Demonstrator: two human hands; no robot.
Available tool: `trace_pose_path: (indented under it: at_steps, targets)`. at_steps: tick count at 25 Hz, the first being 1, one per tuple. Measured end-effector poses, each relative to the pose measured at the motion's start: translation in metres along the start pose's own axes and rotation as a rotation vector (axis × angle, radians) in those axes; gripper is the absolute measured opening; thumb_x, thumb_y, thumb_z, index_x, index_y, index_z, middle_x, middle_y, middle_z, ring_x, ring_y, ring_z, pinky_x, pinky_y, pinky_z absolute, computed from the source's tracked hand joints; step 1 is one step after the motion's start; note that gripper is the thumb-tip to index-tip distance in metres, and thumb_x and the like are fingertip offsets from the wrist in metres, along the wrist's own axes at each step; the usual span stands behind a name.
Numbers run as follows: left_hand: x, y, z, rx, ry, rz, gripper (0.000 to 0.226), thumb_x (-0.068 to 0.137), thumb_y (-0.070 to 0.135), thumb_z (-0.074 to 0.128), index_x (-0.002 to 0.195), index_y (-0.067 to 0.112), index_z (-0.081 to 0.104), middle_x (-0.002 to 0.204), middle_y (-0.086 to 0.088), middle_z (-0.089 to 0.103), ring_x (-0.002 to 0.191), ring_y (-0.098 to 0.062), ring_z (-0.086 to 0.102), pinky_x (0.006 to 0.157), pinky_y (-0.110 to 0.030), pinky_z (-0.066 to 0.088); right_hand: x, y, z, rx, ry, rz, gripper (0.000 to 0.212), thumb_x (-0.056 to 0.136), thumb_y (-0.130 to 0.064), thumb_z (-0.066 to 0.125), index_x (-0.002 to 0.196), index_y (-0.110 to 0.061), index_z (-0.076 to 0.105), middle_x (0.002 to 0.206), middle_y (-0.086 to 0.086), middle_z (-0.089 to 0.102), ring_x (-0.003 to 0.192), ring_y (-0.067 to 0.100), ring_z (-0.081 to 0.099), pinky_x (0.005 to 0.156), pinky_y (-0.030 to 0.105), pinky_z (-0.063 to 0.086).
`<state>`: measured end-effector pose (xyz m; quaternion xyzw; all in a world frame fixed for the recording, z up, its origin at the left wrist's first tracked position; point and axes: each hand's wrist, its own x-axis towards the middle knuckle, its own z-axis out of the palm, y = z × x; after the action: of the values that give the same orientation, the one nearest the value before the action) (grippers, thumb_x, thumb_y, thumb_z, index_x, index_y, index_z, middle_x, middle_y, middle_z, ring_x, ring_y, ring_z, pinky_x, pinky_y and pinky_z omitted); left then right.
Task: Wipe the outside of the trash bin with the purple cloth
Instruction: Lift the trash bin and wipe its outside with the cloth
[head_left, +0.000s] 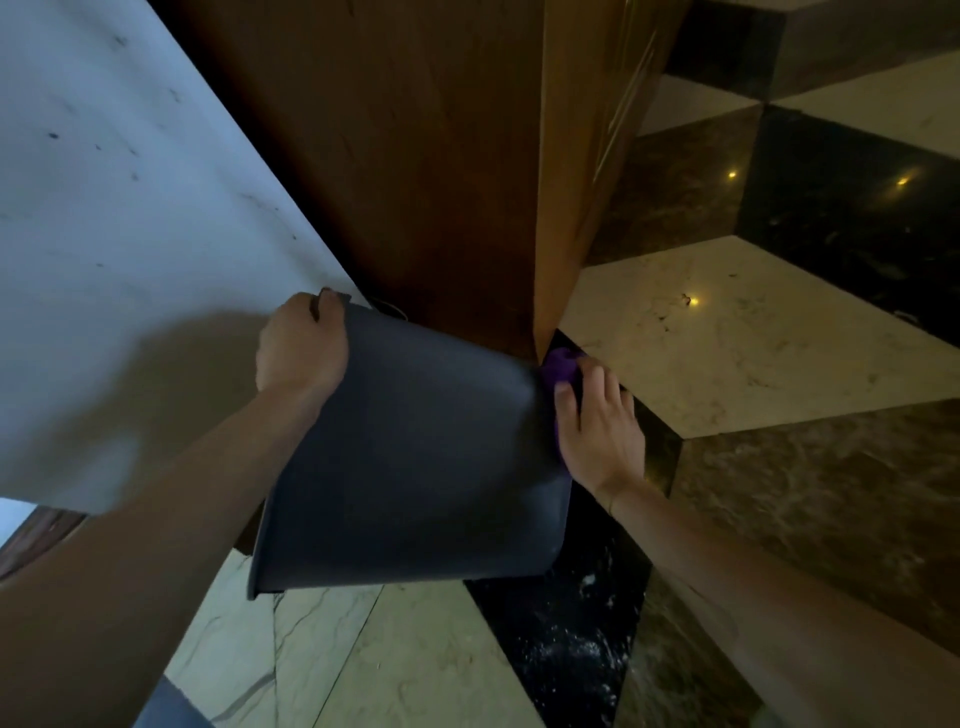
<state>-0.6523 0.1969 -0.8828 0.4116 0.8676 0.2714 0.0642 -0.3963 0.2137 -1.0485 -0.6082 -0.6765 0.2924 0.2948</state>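
Note:
The dark grey trash bin (415, 457) is tipped, its wide rim toward me and its narrower end pointing away at the foot of the wooden cabinet. My left hand (301, 345) grips the bin's far upper corner, fingers curled over its edge. My right hand (597, 426) presses the purple cloth (561, 366) flat against the bin's right outer side. Most of the cloth is hidden under my palm and behind the bin; only a bunched part shows above my fingers.
A white marble counter (119, 234) slants across the left. A brown wooden cabinet (426, 156) rises straight behind the bin, its corner edge near my right hand. The polished floor (753, 353) of cream, brown and black tiles spreads to the right and below.

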Motion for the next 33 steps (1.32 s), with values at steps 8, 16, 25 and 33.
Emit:
trace_pose_path:
  at_steps: [8, 16, 25, 33]
  targets:
    - [-0.146, -0.04, -0.059, -0.443, -0.016, 0.044, 0.027, 0.091, 0.036, 0.034, 0.075, 0.039, 0.056, 0.07, 0.021, 0.057, 0.064, 0.001, 0.052, 0.061, -0.032, 0.04, -0.025, -0.003, -0.027, 0.049, 0.04, -0.305, 0.04, 0.099, -0.05, 0.034, 0.132, -0.029, 0.042, 0.134, -0.002, 0.055, 0.112, 0.019, 0.054, 0.08, 0.028, 0.041]
    - [-0.11, -0.018, -0.083, -0.502, -0.248, -0.377, 0.033, 0.098, 0.05, 0.042, 0.093, 0.029, 0.067, 0.082, 0.001, 0.076, 0.068, -0.02, 0.072, 0.063, -0.035, 0.05, -0.057, 0.004, -0.026, -0.01, 0.064, -0.377, 0.047, 0.099, -0.055, 0.028, 0.128, -0.024, 0.047, 0.137, 0.0, 0.055, 0.109, 0.02, 0.054, 0.079, 0.028, 0.044]
    - [-0.131, 0.003, -0.074, -0.602, -0.169, -0.401, 0.042, 0.099, 0.05, 0.036, 0.085, 0.025, 0.066, 0.074, -0.006, 0.072, 0.068, -0.028, 0.068, 0.06, -0.032, 0.046, -0.059, -0.081, -0.053, 0.196, 0.226, -0.611, 0.037, 0.103, -0.047, 0.031, 0.122, -0.02, 0.05, 0.134, 0.005, 0.057, 0.104, 0.023, 0.059, 0.084, 0.033, 0.045]
    - [-0.165, 0.018, -0.056, -0.978, -0.082, -0.336, 0.031, 0.104, 0.033, 0.03, 0.101, 0.035, 0.062, 0.083, 0.01, 0.076, 0.076, -0.006, 0.072, 0.066, -0.031, 0.05, -0.089, -0.182, -0.037, 0.293, -0.194, -0.681, 0.036, 0.104, -0.041, 0.037, 0.137, -0.027, 0.045, 0.15, -0.007, 0.046, 0.141, 0.017, 0.033, 0.112, 0.047, 0.028]
